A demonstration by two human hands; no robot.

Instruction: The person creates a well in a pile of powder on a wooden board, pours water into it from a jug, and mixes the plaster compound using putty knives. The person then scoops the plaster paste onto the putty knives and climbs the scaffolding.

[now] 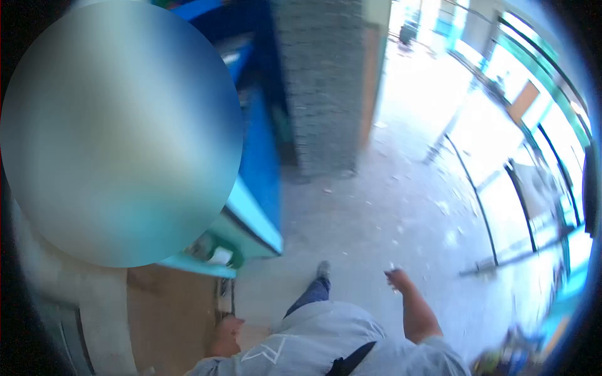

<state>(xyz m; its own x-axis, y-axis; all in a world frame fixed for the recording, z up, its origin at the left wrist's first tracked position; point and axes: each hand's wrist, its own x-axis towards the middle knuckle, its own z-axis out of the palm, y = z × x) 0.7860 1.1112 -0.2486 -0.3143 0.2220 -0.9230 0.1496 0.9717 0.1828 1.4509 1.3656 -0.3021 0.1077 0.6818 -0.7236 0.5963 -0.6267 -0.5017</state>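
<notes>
My right hand (396,279) hangs forward over the floor, away from my body. Its fingers are curled, and a small pale thing seems to show at them, too blurred to name. My left hand (231,327) is low at my left side, close to a brown panel (169,319). Motion blur hides how its fingers are set, and I see nothing certain in it. Between the hands are my grey shirt (320,332) with a dark strap (352,360) and one leg in blue trousers (308,296).
A blue cabinet-like unit (260,169) stands at the left, a green object (233,250) on its lower shelf. Ahead rises a grey textured pillar (323,94). Debris litters the concrete floor (370,213). A metal frame (480,207) stands at the right by the windows. A blurred oval covers the upper left.
</notes>
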